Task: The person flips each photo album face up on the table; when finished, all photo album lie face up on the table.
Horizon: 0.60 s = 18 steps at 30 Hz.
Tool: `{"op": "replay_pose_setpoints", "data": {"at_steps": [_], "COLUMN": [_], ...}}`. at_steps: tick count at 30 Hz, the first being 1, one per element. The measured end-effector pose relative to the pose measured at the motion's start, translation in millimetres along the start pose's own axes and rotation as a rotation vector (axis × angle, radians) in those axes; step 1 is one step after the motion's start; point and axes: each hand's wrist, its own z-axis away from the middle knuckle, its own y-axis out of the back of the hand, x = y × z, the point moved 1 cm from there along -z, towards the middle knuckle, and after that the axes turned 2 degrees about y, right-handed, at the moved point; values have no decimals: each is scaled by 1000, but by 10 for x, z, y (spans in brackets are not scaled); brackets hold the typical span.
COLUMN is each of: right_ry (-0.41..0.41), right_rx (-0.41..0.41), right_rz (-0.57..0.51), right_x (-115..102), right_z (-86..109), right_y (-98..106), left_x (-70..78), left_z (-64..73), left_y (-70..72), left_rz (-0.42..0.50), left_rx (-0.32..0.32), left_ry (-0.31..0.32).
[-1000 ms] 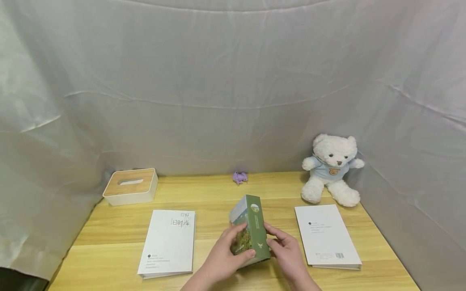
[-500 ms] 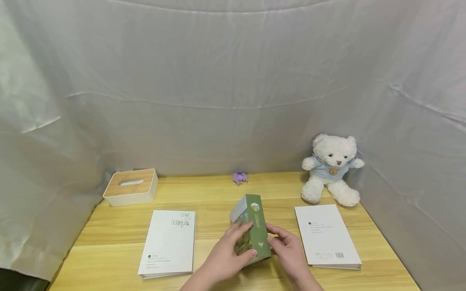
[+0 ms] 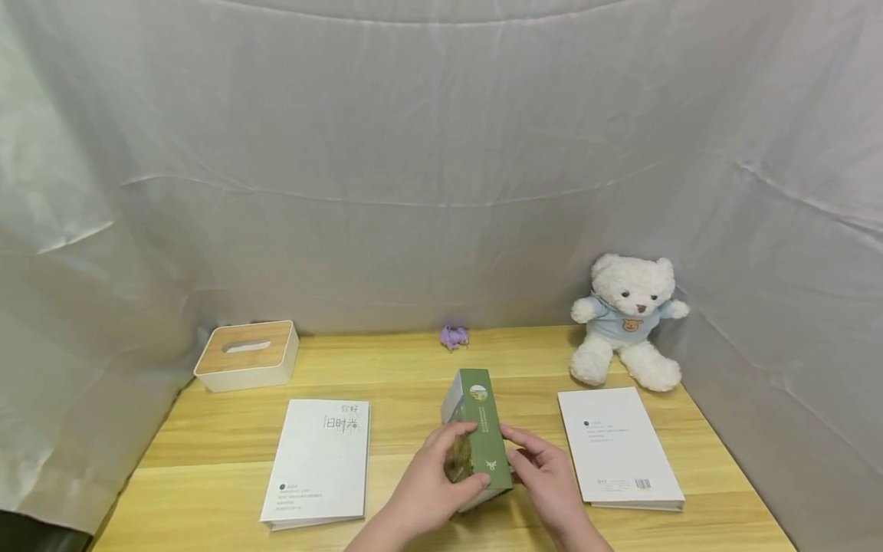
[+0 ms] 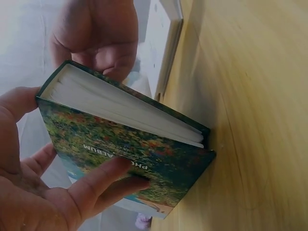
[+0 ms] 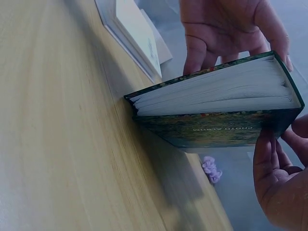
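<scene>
A photo album [image 3: 486, 437] with a green spine and a flowery painted cover stands on its long opening edge near the front middle of the table, spine upward. My left hand [image 3: 431, 483] holds it from the left, thumb at the near end of the spine and fingers spread over the cover. On the other side, my right hand [image 3: 548, 471] grips the right cover, its thumb close to the spine. Both wrist views show white page edges between the covers; in the left wrist view, "PHOTO ALBUM" on the cover [image 4: 115, 139] is partly hidden by fingers.
One white book [image 3: 320, 460] lies flat at left, another white book [image 3: 621, 448] at right. Further back are a wood-topped tissue box [image 3: 248, 356], a small purple object [image 3: 454, 337] and a white teddy bear [image 3: 631, 322] against the grey curtain [image 3: 428, 176].
The album has tipped a little more upright, so less of its left cover shows and the far end of its spine has shifted slightly left. Both hands keep their hold.
</scene>
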Motion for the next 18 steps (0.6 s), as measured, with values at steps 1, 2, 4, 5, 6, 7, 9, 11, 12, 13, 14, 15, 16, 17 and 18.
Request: {"op": "replay_pose_setpoints", "data": {"at_steps": [1, 2, 4, 5, 6, 7, 9, 11, 12, 13, 14, 15, 16, 17, 18], "right_ry": [8, 16, 32, 41, 51, 60, 79, 92, 97, 101, 107, 112, 118, 124, 130], "right_rx": [-3, -7, -13, -17, -21, -26, -42, -61, -68, -75, -81, -85, -89, -90, -91], "right_rz": [-1, -3, -2, -1, 1, 1, -4, -8, -9, -12, -15, -14, -12, -11, -9], "right_x": [3, 5, 13, 18, 21, 24, 27, 30, 33, 34, 34, 35, 35, 39, 40], "right_z": [1, 2, 0, -2, -3, -3, -3, -2, -3, -3, -4, -5, -4, -5, -5], "right_y": [0, 1, 2, 2, 3, 3, 4, 7, 8, 9, 9, 10, 11, 12, 13], "left_x": [6, 11, 26, 34, 43, 53, 75, 94, 102, 107, 112, 112, 110, 108, 105], "left_z": [0, 1, 6, 10, 16, 22, 29, 34, 36, 36, 36, 37, 37, 39, 39], "left_y": [2, 3, 7, 8, 7, 6, -1, -12, -19, -25, -31, -37, -43, -49, -55], "left_rz": [7, 11, 9, 4, 1, -5, -20, -31, -33, -36, -35, -33, -29, -25, -19], "left_rx": [-3, -5, -13, -20, -30, -40, -60, -73, -73, -68, -60, -50, -41, -29, -17], "left_ry": [4, 9, 16, 22, 31, 40, 58, 73, 78, 78, 78, 76, 75, 75, 74]}}
